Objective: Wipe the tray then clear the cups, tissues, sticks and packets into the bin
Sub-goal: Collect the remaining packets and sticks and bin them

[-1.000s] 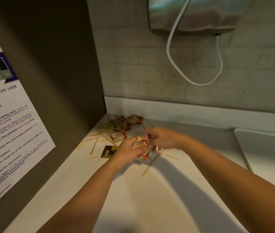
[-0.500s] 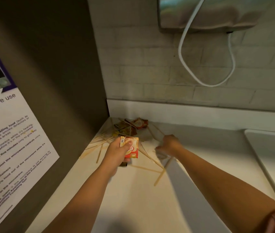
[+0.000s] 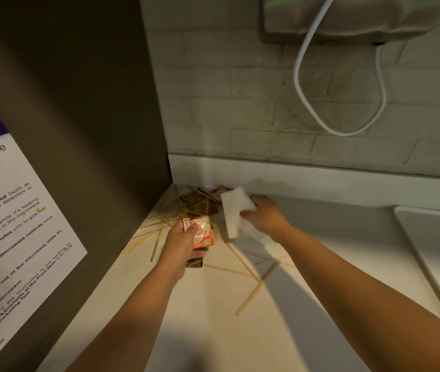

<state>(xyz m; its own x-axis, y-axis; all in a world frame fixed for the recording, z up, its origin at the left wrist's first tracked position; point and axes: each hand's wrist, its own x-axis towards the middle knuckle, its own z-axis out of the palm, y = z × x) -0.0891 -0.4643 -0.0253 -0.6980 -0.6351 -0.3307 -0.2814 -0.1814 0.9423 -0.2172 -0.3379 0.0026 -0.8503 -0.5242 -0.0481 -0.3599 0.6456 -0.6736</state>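
My left hand (image 3: 184,244) grips a small stack of packets (image 3: 200,233), red and cream on top, just above the white counter. My right hand (image 3: 266,217) holds a white tissue (image 3: 233,214), lifted off the counter beside the left hand. More brown and red packets (image 3: 196,201) lie in the back corner against the wall. Several wooden stir sticks (image 3: 157,224) are strewn to the left of my hands, and others (image 3: 253,288) cross on the counter in front of them.
A dark cabinet side (image 3: 79,130) with a printed microwave notice (image 3: 12,224) stands on the left. A white tray's edge (image 3: 415,242) shows at right. A white cable (image 3: 307,98) loops down the brick wall from a hanging appliance (image 3: 347,17).
My right hand has picked up the white tissue from the counter and raised it. My left hand keeps the packets and has hardly moved. The view has shifted closer.
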